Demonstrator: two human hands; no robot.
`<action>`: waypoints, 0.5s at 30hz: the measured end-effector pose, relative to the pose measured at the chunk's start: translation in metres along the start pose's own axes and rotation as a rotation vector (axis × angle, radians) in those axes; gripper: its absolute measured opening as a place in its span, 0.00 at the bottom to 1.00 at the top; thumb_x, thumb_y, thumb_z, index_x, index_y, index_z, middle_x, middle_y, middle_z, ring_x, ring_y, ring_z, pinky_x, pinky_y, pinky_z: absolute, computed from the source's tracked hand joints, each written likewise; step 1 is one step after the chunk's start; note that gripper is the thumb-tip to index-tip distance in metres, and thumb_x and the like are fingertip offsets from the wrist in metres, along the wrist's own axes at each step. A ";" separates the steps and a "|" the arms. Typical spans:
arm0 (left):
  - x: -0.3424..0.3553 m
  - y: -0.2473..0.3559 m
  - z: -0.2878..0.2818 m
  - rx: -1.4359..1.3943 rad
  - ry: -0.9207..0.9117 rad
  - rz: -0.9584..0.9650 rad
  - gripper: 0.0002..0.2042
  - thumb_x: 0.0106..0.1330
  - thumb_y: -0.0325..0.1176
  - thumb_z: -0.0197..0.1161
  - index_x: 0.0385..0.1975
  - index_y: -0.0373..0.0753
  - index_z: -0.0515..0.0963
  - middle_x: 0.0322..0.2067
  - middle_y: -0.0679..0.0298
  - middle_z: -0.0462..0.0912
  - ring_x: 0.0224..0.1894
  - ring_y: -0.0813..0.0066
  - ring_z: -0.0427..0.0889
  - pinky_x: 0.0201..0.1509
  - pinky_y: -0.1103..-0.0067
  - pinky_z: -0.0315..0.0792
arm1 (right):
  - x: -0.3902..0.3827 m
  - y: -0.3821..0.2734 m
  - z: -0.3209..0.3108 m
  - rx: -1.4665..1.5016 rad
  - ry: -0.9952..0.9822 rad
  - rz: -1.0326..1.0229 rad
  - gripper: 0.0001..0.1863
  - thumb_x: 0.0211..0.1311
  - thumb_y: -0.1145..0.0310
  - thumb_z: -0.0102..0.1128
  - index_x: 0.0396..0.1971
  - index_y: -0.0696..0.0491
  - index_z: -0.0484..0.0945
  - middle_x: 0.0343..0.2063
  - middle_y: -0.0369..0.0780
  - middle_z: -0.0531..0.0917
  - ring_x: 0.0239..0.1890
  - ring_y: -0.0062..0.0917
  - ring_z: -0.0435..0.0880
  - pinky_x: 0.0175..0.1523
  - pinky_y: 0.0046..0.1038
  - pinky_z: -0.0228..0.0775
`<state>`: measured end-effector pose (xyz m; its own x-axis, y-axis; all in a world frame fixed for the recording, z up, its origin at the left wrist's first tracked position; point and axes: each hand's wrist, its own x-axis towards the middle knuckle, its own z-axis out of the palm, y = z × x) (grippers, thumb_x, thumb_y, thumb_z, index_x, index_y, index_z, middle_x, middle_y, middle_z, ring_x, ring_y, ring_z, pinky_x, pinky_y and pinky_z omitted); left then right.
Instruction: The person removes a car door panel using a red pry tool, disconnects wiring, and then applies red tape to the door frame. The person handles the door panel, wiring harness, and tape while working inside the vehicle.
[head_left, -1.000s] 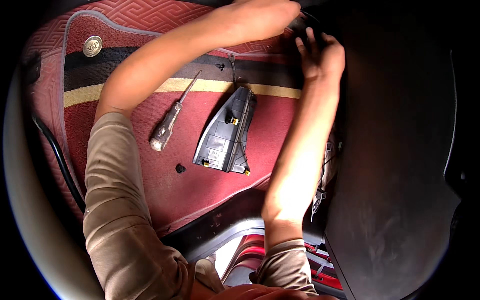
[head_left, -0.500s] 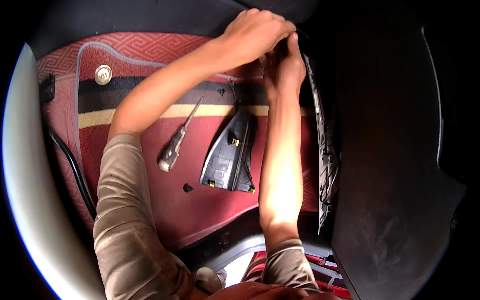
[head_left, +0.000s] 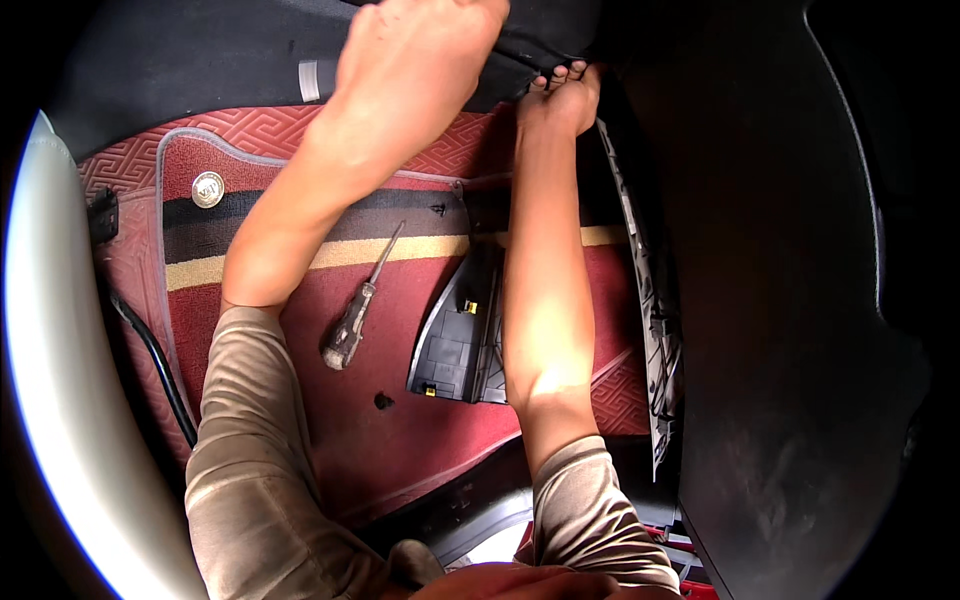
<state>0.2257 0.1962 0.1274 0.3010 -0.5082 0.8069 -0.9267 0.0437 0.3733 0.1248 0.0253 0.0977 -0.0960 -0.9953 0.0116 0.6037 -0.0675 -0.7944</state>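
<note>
My left hand point(head_left: 415, 70) is raised over the dark lining at the top of the view, its back toward me. The fingers run out of sight, so its grip is hidden. Lower and to the right, my right hand point(head_left: 562, 104) has its fingers curled at the edge of the black lining point(head_left: 535, 50). Under my right forearm lies a black plastic trim piece point(head_left: 445, 345) with yellow clips, partly covered by the arm. A worn screwdriver point(head_left: 350, 325) rests on the red floor mat point(head_left: 340, 430), its tip pointing away from me.
The striped mat bears a round metal badge point(head_left: 208, 189) and a small dark clip-like piece point(head_left: 383, 401). A long trim strip point(head_left: 650, 340) stands along the right, beside a large dark panel point(head_left: 780, 300). A pale curved panel point(head_left: 75, 350) borders the left.
My hands, together before, are now apart: the left has moved left and up, while the right stays near the lining. The view has shifted slightly, and my right forearm now covers part of the trim piece.
</note>
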 end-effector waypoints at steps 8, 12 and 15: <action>0.025 -0.022 0.007 -0.120 0.534 0.335 0.13 0.47 0.23 0.64 0.34 0.41 0.83 0.33 0.61 0.78 0.43 0.58 0.76 0.52 0.69 0.70 | 0.050 0.010 -0.027 0.086 -0.089 0.173 0.12 0.73 0.60 0.46 0.27 0.45 0.70 0.22 0.27 0.69 0.23 0.14 0.65 0.35 0.18 0.60; 0.025 -0.025 0.017 0.010 0.545 0.235 0.11 0.48 0.28 0.67 0.34 0.45 0.85 0.34 0.60 0.74 0.39 0.59 0.74 0.43 0.68 0.69 | 0.072 0.022 -0.038 0.163 -0.256 0.173 0.09 0.73 0.59 0.48 0.33 0.44 0.74 0.28 0.25 0.74 0.28 0.13 0.67 0.44 0.20 0.60; 0.024 -0.025 0.012 0.020 0.507 0.234 0.10 0.49 0.28 0.68 0.33 0.45 0.85 0.31 0.62 0.76 0.34 0.64 0.74 0.36 0.70 0.67 | 0.045 0.022 -0.032 0.199 -0.205 0.113 0.17 0.73 0.56 0.49 0.53 0.49 0.73 0.47 0.30 0.79 0.45 0.16 0.74 0.57 0.23 0.62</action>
<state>0.2532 0.1724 0.1317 0.1524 -0.0088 0.9883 -0.9844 0.0872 0.1526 0.1085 -0.0190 0.0612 0.1299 -0.9892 0.0682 0.7463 0.0522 -0.6635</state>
